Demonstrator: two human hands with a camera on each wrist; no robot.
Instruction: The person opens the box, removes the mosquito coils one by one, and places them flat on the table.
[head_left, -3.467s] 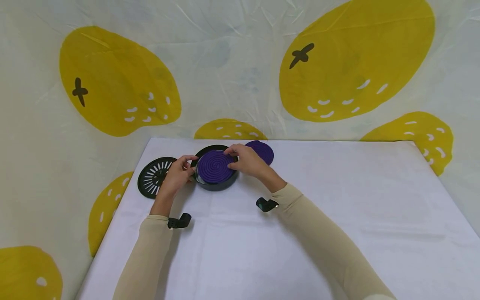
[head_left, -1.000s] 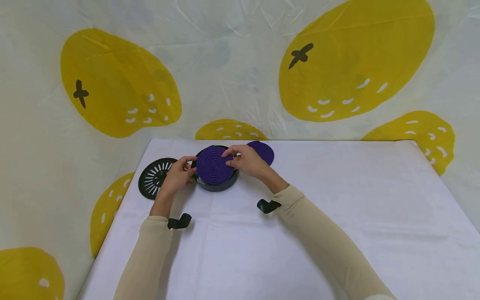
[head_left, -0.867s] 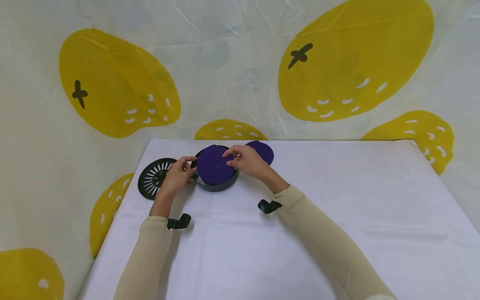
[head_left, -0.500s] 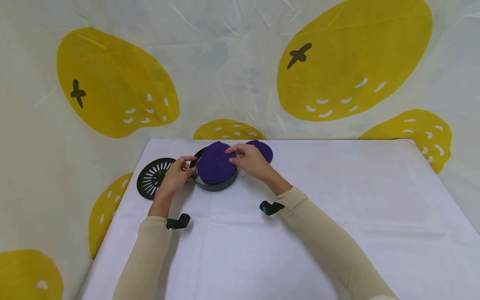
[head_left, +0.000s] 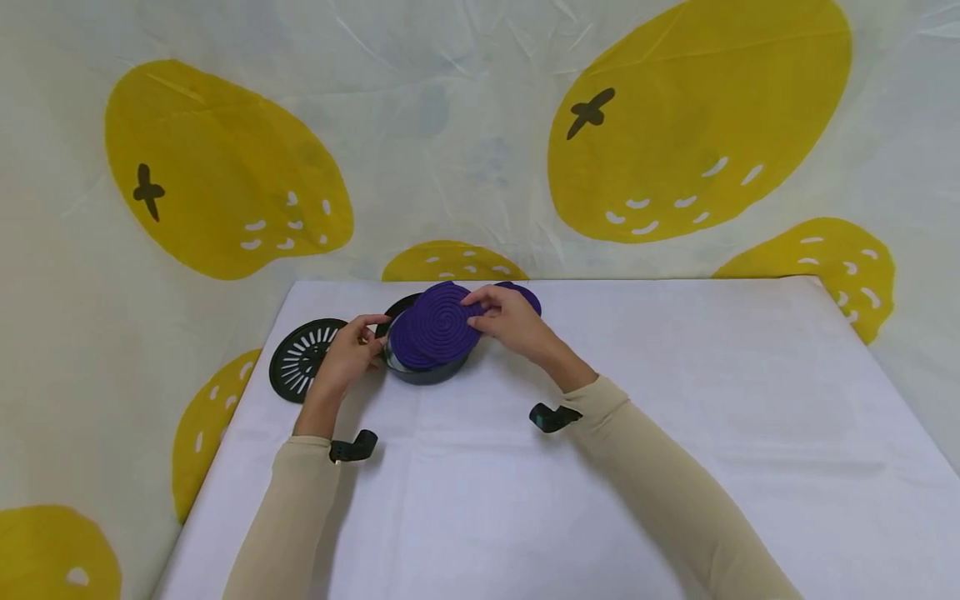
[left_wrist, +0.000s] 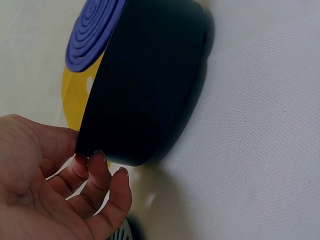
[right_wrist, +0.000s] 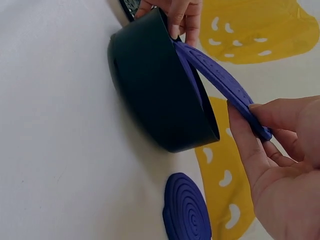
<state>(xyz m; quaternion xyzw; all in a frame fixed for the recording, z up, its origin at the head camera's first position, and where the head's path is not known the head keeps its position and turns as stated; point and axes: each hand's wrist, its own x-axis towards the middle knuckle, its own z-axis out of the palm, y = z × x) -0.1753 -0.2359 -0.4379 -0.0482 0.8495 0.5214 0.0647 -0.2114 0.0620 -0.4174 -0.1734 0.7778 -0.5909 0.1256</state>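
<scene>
My right hand (head_left: pixel 517 323) pinches the edge of a purple mosquito coil (head_left: pixel 444 323) between thumb and fingers. In the right wrist view this coil (right_wrist: pixel 222 77) is tilted over the mouth of a round dark tin (right_wrist: pixel 150 90), its far end near the rim. A second purple coil (head_left: pixel 405 343) sits inside the tin, partly covered by the held one. My left hand (head_left: pixel 347 357) grips the tin's left rim; in the left wrist view its thumb and fingers (left_wrist: pixel 95 175) pinch the dark wall (left_wrist: pixel 145 85).
A slotted dark lid (head_left: pixel 296 367) lies left of the tin, partly behind my left hand. Another purple coil (right_wrist: pixel 187 210) lies on the white table (head_left: pixel 600 517), right of the tin. A fruit-print cloth (head_left: pixel 450 150) hangs behind the table's back edge.
My right hand has moved right, taking the top mosquito coil with it, so the second coil in the tin now shows. The left hand keeps its grip on the tin.
</scene>
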